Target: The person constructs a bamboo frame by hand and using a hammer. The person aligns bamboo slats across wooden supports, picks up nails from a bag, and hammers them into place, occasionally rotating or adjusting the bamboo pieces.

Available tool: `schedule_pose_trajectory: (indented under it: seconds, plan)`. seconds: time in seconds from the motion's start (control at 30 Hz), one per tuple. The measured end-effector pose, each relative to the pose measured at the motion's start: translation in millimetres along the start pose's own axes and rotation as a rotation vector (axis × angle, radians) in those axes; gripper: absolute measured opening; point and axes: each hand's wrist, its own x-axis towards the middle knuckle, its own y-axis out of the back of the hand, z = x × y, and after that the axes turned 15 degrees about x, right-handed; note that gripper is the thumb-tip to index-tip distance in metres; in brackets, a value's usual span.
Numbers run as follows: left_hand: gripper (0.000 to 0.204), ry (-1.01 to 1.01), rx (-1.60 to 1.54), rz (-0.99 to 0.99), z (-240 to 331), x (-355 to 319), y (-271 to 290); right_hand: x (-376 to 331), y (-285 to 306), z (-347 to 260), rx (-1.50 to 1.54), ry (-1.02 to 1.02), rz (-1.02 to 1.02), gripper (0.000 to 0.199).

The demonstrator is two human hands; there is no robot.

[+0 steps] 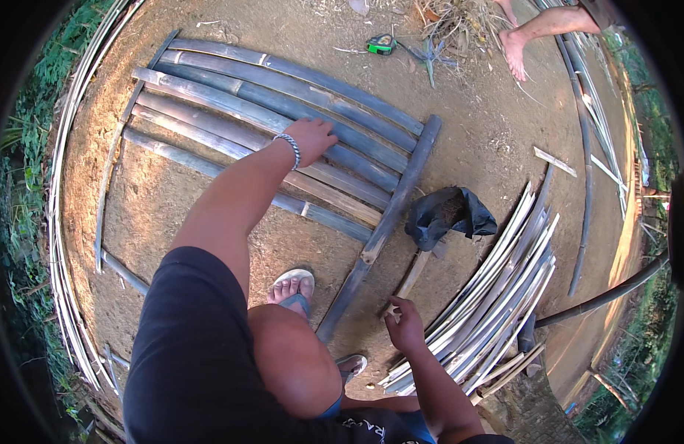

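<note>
Split bamboo slats (209, 95) lie side by side in a frame on the ground, their right ends against a thick bamboo pole (401, 200). My left hand (311, 140), with a braided bracelet at the wrist, is on one of the middle slats, fingers bent over its edge. To the right of the pole, a wooden handle (416, 274) sticks out from under a black plastic bag (430, 222); whatever is at its far end is hidden. My right hand (406, 325) is beside the handle's near end, thumb and forefinger apart, with nothing visible between them.
A stack of thin bamboo strips (490, 296) lies at my right. Beyond the frame sits a green and black tape measure (381, 44) near dry plant scraps (467, 26). Another person's bare foot (513, 53) is at the far right. Long strips (57, 177) line the left side.
</note>
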Motion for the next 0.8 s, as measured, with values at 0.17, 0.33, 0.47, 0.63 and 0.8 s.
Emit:
schedule_pose_trajectory:
  seconds: [0.17, 0.33, 0.47, 0.63, 0.8]
  plan:
    - [0.060, -0.090, -0.024, 0.147, -2.5, -32.4, 2.3, 3.1, 1.0, 17.1, 0.016, 0.004, 0.028, 0.044]
    - [0.070, -0.272, -0.179, -0.017, 39.2, -87.9, 39.0, 18.7, -19.0, 24.0, 0.219, -0.050, 0.073, 0.043]
    - [0.069, -0.319, -0.277, -0.181, 100.6, -139.4, 24.5, 26.9, -32.2, 23.2, 0.432, -0.170, 0.076, 0.045]
    - [0.069, -0.270, -0.335, -0.315, 121.0, -189.8, -5.2, 29.6, -48.9, 37.1, 0.327, -0.155, -0.002, 0.053]
    - [0.072, -0.310, -0.377, -0.331, 139.0, -202.3, -22.2, 32.0, -63.9, 45.0, 0.257, -0.108, -0.050, 0.054]
